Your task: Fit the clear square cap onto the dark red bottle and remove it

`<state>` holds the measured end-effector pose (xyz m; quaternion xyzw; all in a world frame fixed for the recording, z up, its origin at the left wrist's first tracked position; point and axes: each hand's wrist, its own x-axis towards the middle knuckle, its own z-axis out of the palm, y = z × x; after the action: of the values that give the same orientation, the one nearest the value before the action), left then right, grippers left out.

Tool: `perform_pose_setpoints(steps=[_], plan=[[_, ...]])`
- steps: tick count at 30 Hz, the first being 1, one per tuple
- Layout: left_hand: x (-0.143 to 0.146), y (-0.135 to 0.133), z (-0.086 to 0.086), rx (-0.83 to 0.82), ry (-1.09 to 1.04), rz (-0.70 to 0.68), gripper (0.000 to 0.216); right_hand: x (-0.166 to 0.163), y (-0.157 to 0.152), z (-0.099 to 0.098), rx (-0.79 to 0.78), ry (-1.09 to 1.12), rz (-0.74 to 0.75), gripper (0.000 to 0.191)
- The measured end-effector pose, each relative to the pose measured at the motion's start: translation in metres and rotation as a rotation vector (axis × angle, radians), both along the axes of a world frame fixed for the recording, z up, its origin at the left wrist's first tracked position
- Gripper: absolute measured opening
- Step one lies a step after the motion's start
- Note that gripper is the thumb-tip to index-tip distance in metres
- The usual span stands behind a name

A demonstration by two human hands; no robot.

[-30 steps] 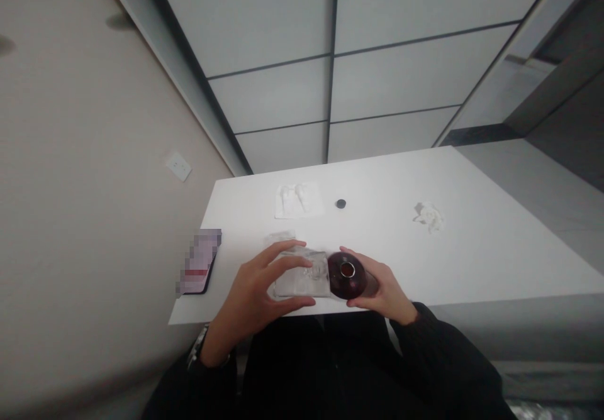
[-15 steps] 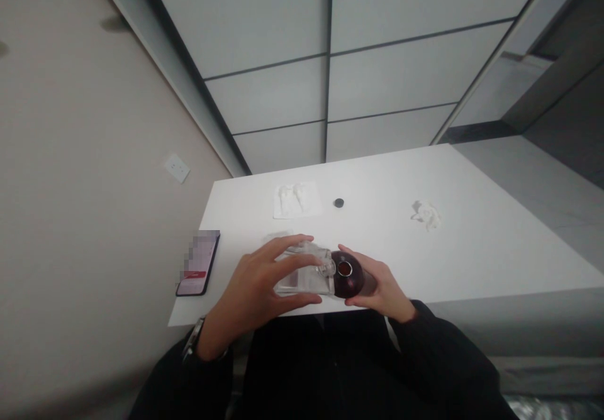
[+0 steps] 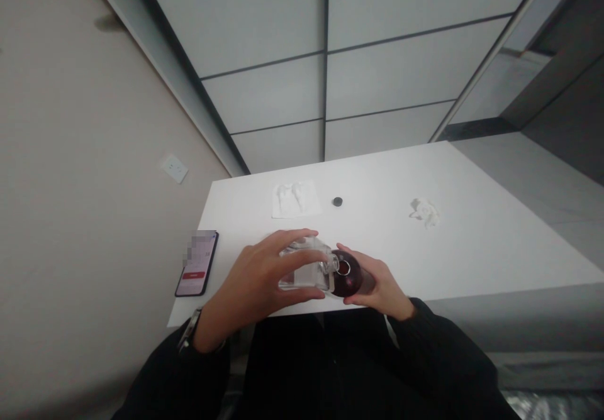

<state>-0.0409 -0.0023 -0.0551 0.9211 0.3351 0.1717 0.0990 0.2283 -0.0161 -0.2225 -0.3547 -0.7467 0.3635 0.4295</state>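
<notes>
Clear bottle [image 3: 306, 275], gripped by left hand [image 3: 264, 275], tilted, neck beside the dark bottle's mouth; contact uncertain. Dark bottle [image 3: 348, 283], near the worktop's [image 3: 387, 184] near edge, right hand [image 3: 384, 288] wrapped round it. Apparent step: lining up neck and mouth; steadiness called for. Phone [image 3: 197, 272], left edge. Paper sheet [image 3: 312, 205] and black cap [image 3: 337, 202], towards far edge. Crumpled tissue [image 3: 425, 212], farther right. Obstructions: none apparent.
</notes>
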Motion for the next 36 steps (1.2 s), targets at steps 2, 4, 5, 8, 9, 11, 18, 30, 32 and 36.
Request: perform_pose_setpoints(steps=[2,4,5,8,9,11,18,30,32,36], plan=[[0.001,0.001,0.002,0.002,0.027,-0.007,0.043,0.0,0.0,0.0,0.003,0.002,0.003,0.096],[0.002,0.003,0.004,0.002,0.047,-0.011,0.043,0.001,0.0,-0.001,0.012,0.006,0.003,0.095],[0.003,0.003,0.005,0.002,0.056,-0.012,0.043,0.001,0.0,-0.001,0.018,0.008,0.002,0.095],[0.005,0.004,0.007,0.001,0.075,-0.018,0.041,0.001,0.0,0.0,0.034,0.006,-0.001,0.095],[0.005,0.004,0.007,0.001,0.081,-0.019,0.039,0.0,0.0,0.0,0.04,0.005,-0.002,0.094],[0.007,0.005,0.009,0.002,0.093,-0.026,0.037,0.0,0.0,0.001,0.046,0.007,-0.003,0.093],[0.01,0.006,0.015,-0.01,0.136,-0.044,0.038,0.0,0.0,0.001,0.016,0.004,-0.008,0.094],[0.014,0.009,0.021,-0.007,0.173,-0.08,0.039,0.0,0.0,-0.002,0.021,0.006,-0.011,0.093],[0.015,0.01,0.022,-0.007,0.18,-0.081,0.039,0.0,0.0,-0.002,0.02,0.01,-0.012,0.092],[0.016,0.011,0.025,-0.013,0.184,-0.093,0.036,0.0,0.0,-0.001,0.01,0.001,-0.011,0.092]])
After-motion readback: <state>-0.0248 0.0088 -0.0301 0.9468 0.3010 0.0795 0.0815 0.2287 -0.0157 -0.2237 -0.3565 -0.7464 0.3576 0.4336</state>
